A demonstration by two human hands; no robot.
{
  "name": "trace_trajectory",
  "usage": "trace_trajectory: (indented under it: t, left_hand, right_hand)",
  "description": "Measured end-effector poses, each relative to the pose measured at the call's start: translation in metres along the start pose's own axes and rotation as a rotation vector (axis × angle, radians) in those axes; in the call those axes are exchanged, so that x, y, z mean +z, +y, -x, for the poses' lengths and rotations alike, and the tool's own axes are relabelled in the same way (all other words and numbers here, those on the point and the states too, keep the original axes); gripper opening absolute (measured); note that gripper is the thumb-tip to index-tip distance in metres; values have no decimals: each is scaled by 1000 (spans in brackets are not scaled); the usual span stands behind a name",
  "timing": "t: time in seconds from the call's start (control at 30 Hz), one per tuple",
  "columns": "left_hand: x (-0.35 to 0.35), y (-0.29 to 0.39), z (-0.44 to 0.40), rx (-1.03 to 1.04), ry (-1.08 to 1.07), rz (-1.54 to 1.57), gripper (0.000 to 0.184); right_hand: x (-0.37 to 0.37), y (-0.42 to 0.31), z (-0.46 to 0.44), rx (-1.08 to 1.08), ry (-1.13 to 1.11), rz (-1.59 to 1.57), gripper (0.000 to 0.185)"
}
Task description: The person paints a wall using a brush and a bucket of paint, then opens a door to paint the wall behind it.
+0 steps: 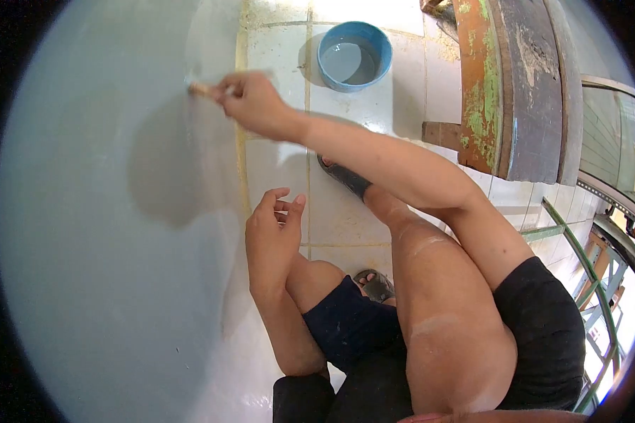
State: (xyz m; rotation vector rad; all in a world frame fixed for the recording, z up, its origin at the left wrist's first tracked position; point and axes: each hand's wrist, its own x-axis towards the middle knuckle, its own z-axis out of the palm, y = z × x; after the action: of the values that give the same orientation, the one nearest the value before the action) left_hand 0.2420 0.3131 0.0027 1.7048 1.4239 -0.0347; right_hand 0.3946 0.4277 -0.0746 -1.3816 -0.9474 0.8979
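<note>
My right hand [257, 102] pinches the handle of a small, motion-blurred brush [200, 89]. The brush tip is at a smooth grey-blue wall [106, 233], where a dark shadow falls. My left hand [274, 229] is raised near the foot of the same wall, its fingers loosely bent and apart, holding nothing. Beyond my right hand, a round blue tub [354, 83] with grey liquid inside stands on the tiled floor [346, 218].
A worn wooden piece [525, 84] with peeling green paint is at the upper right. Behind it are a green metal frame [593, 275] and a glass panel [610, 130]. My bent legs and sandalled feet [374, 283] occupy the lower middle.
</note>
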Motion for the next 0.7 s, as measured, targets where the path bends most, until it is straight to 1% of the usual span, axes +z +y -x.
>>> trace_trajectory:
  t: [0.03,0.1,0.13,0.2,0.23,0.3,0.37,0.4,0.43,0.5,0.53,0.57,0.6,0.67,0.7]
  left_hand:
    - [3,2,0,4,-23,0,39]
    - [11,6,-5,20,-50,-3,39]
    - [16,6,-10,47,-89,-55,39]
    - [21,12,-16,74,-133,-126,39]
    - [25,17,-17,103,-132,-102,40]
    - [28,23,-18,135,-134,-86,40]
    - [29,25,-15,139,-116,-84,41]
    - [29,24,-14,136,-114,-85,41]
    - [27,21,-13,112,-117,-68,41]
    - [21,18,-12,89,-113,-50,42]
    - [18,15,-10,68,-105,-55,43]
    - [15,13,-9,46,-97,-60,43]
    - [13,11,-6,40,-90,-59,43]
    - [10,7,-5,40,-53,-55,43]
    - [9,6,-4,37,-44,-52,43]
  right_hand:
    - [1,-1,18,-18,-69,27,23]
    - [0,7,48,-56,-307,44,22]
    - [-6,1,57,-59,-297,43,22]
    - [-19,-9,71,98,-711,29,25]
    - [-20,-9,63,98,-700,18,25]
    - [-30,-6,24,149,-871,154,26]
    - [-60,-39,-15,162,-709,214,26]
    - [-62,-24,-48,189,-661,145,26]
    - [-75,-41,-62,146,-499,173,28]
    - [-87,-18,-125,69,-202,154,40]
    - [-90,-31,-138,185,-11,36,38]
    - [-97,-34,-146,210,62,-68,34]
    - [-114,-47,-137,156,-3,-180,28]
    - [-96,-55,-121,103,181,-152,26]
    - [-83,-51,-113,99,172,-153,26]
